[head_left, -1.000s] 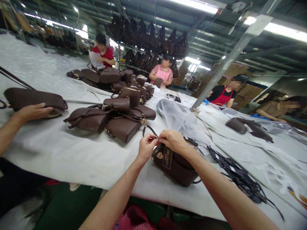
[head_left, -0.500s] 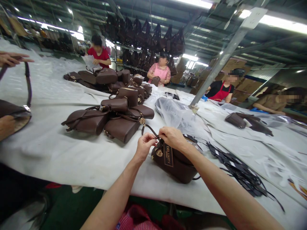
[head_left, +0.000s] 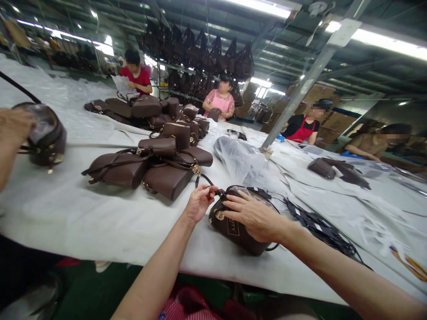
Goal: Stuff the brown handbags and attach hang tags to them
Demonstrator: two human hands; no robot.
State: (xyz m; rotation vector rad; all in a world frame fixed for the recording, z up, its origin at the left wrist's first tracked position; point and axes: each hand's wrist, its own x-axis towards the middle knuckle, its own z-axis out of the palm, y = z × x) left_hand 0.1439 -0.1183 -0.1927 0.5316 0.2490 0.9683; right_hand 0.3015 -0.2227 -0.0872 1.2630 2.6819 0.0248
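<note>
A dark brown handbag (head_left: 248,245) rests on the white-covered table right in front of me, its top open with clear plastic showing inside. On its front are a round gold charm (head_left: 219,215) and a dark hang tag (head_left: 233,228) with gold lettering, partly covered by my fingers. My left hand (head_left: 201,202) pinches a thin brown strap (head_left: 219,192) at the bag's upper left corner. Lying over the bag's front and upper edge, my right hand (head_left: 251,214) has its fingers stretched out and seems to hold nothing.
Brown handbags (head_left: 167,178) are piled beyond my left hand. A clear plastic bag (head_left: 233,155) and black hang tags with cords (head_left: 316,226) lie beyond and right. At far left, a co-worker's hand (head_left: 15,126) handles another handbag (head_left: 50,138). A metal post (head_left: 296,98) rises from the table.
My right hand has let go of the strap and slid right and down over the tag, its fingers spreading. My left hand stays pinched. The co-worker's handbag at left has been turned.
</note>
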